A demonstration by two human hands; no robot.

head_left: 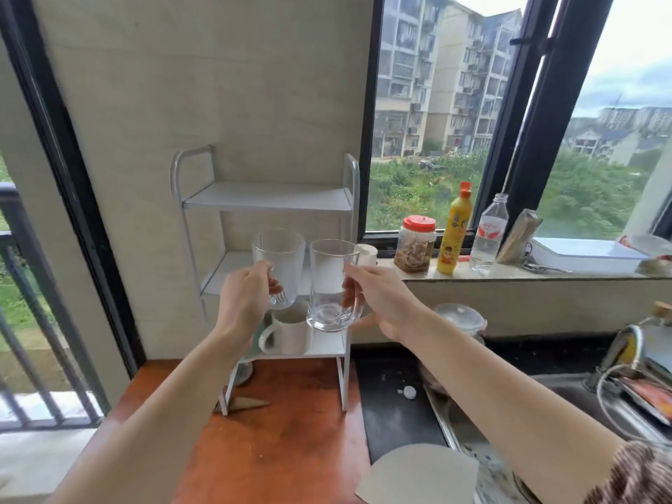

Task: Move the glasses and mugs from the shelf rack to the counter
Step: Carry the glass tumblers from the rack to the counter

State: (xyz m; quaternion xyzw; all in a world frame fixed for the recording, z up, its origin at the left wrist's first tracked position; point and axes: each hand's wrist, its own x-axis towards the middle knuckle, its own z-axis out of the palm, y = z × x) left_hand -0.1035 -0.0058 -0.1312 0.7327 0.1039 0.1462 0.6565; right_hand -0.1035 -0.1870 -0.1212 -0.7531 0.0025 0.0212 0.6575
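Note:
A white three-tier shelf rack (pixel 269 198) stands on the orange-brown counter (pixel 291 441) against the wall. My left hand (pixel 242 303) grips the handle of a clear glass mug (pixel 280 265), held in the air in front of the middle shelf. My right hand (pixel 381 300) holds a second clear glass mug (pixel 329 285) by its handle, just right of the first and slightly lower. A white ceramic mug (pixel 287 334) sits on the bottom shelf, partly behind the held glasses. Another white cup (pixel 367 253) peeks out behind the right glass. The top shelf is bare.
On the window sill stand a red-lidded jar (pixel 416 243), a yellow squeeze bottle (pixel 452 231), a clear water bottle (pixel 489 234) and a white tray (pixel 585 254). A sink (pixel 545 412) with clutter lies at right. A round pale board (pixel 422 474) sits near the counter's front.

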